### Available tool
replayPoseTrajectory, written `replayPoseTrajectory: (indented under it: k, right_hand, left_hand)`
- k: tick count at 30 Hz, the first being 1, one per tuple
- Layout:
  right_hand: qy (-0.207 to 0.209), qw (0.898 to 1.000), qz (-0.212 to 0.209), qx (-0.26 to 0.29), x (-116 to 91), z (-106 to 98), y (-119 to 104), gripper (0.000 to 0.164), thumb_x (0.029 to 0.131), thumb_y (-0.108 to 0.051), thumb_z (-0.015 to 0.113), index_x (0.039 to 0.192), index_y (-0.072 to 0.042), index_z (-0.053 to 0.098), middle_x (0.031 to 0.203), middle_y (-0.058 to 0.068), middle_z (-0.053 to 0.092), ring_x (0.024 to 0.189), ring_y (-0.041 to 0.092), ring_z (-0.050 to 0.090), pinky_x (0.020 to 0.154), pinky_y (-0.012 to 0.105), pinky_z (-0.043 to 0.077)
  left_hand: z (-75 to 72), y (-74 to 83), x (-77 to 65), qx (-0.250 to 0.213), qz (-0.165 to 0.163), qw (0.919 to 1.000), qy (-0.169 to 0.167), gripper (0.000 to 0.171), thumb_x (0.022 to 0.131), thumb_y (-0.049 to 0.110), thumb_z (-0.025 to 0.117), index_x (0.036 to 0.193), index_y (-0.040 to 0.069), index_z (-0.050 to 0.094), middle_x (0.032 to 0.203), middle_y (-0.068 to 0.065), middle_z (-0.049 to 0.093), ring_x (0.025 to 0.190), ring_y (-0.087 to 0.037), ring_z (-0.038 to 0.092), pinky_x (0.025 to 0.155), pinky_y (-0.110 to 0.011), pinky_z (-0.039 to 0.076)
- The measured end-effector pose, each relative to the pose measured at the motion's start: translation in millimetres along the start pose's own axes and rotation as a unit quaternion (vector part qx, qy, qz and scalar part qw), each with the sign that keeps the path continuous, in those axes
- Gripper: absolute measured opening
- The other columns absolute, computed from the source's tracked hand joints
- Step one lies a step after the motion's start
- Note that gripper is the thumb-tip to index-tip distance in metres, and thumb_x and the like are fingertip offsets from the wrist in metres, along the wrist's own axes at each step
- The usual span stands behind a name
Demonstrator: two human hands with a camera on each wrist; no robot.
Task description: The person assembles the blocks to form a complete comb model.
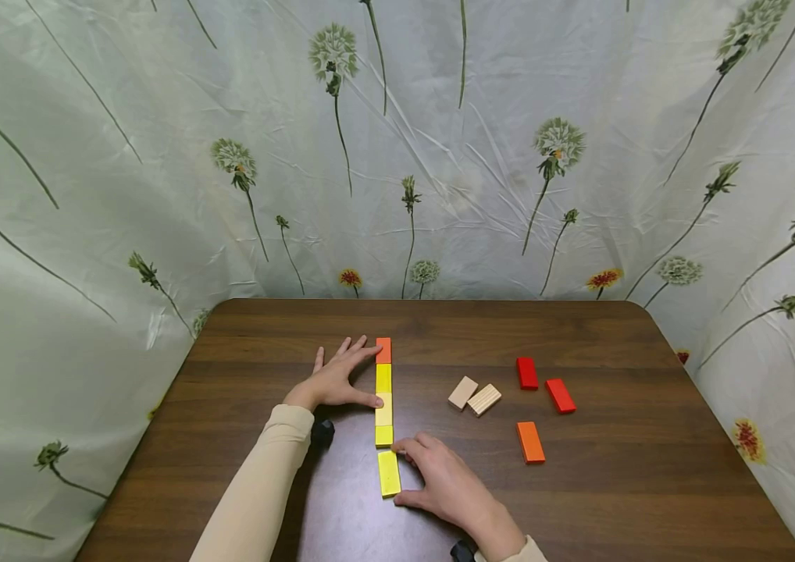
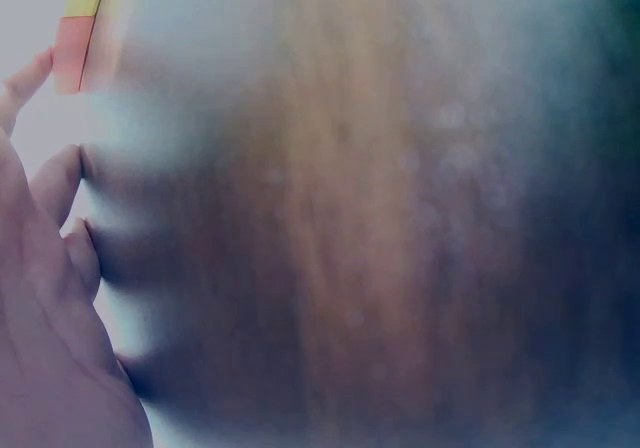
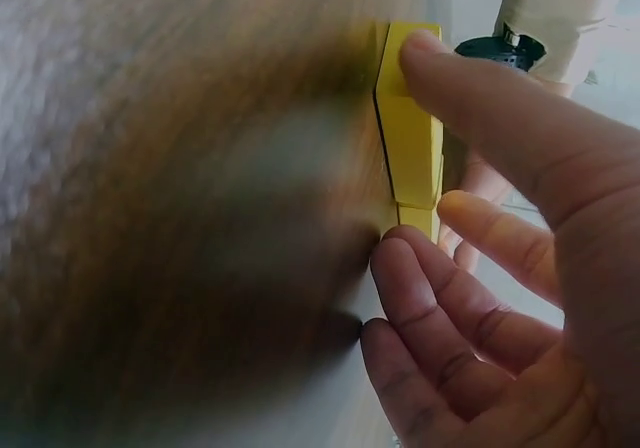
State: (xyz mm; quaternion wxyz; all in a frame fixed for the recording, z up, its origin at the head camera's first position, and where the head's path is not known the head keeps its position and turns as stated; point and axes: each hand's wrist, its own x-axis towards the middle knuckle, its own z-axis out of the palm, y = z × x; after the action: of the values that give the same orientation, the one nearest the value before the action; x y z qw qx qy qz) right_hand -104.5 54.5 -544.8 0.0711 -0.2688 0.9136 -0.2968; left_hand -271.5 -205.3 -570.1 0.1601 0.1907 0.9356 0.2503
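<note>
A straight row of blocks runs down the table, with an orange block [image 1: 385,348] at its far end. Below it come a yellow block [image 1: 384,378], a paler yellow one [image 1: 385,410] and another yellow one [image 1: 384,435]. My left hand [image 1: 333,382] lies spread along the row's left side, index fingertip at the orange block and thumb at the paler one. Just nearer than the row, slightly askew, is a separate yellow block [image 1: 389,474]. My right hand [image 1: 450,484] pinches this block lengthwise, thumb at its near end and index finger at its far end.
To the right of the row lie two plain wooden blocks [image 1: 485,400], touching each other. Farther right are two red blocks [image 1: 561,396] and a single orange block [image 1: 530,442]. The brown table [image 1: 285,332] ends at a flower-patterned curtain [image 1: 468,195].
</note>
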Motion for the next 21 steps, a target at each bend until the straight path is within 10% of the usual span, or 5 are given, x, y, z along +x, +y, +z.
replayPoseTrajectory:
  k: [21]
  right_hand:
    - [0.023, 1.0, 0.011, 0.003, 3.2, 6.4, -3.5, 0.048, 0.082, -0.031, 0.095, 0.12, -0.013, 0.072, 0.098, -0.004, 0.063, 0.084, 0.003, 0.053, 0.078, 0.027, 0.054]
  left_hand:
    - [-0.1, 2.6, -4.7, -0.007, 0.005, 0.9999, 0.008, 0.119, 0.07, 0.084, 0.082, 0.169, 0.039, 0.033, 0.183, -0.005, 0.011, 0.17, -0.037, 0.0, 0.125, -0.075, -0.016]
